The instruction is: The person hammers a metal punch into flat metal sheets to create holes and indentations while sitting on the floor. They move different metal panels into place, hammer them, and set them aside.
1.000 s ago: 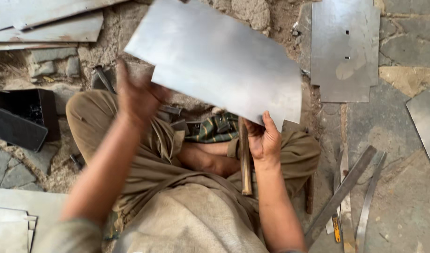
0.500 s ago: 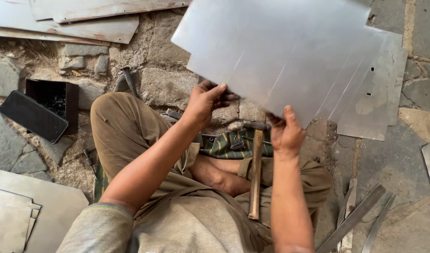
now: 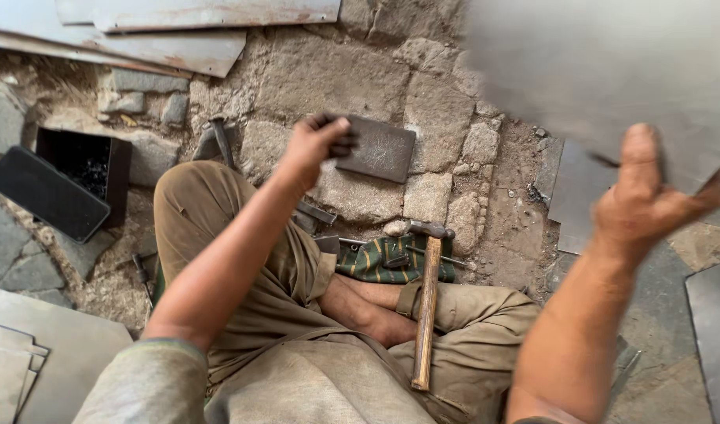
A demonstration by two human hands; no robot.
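The right hand grips the lower edge of a large metal sheet, blurred, held up at the far right above the stone floor. The left hand is closed, its fingers pinching the near left corner of a small dark metal plate lying on the stones in the middle. A wooden-handled hammer rests on the person's crossed legs, head pointing far, beside a green striped cloth. An open black box sits at the left.
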